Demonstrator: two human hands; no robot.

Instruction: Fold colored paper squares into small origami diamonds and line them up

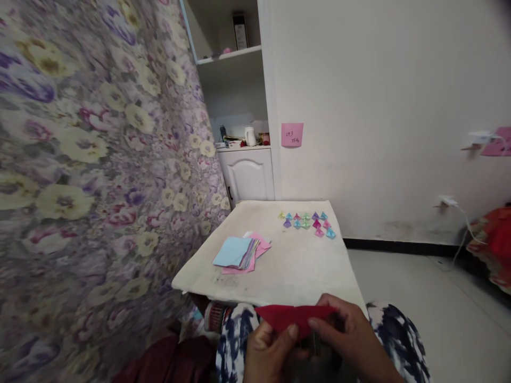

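A red sheet of folded paper (293, 318), pointed at its left and right ends, is held up between my hands at the near edge of the table. My left hand (271, 348) pinches its lower left part with the thumb in front. On the right side, my right hand (345, 332) grips the paper between thumb and fingers. Some fingers of both hands are hidden behind the paper. Beyond them, a stack of coloured paper squares (233, 251), light blue on top, lies on the left of the table.
Small folded paper pieces (305, 217) in several colours stand in rows at the table's far right. The table (275, 287) has a cream cover. A floral curtain (120, 186) hangs at left. Behind are a cabinet (252, 173) and a wall with a pink note (292, 135).
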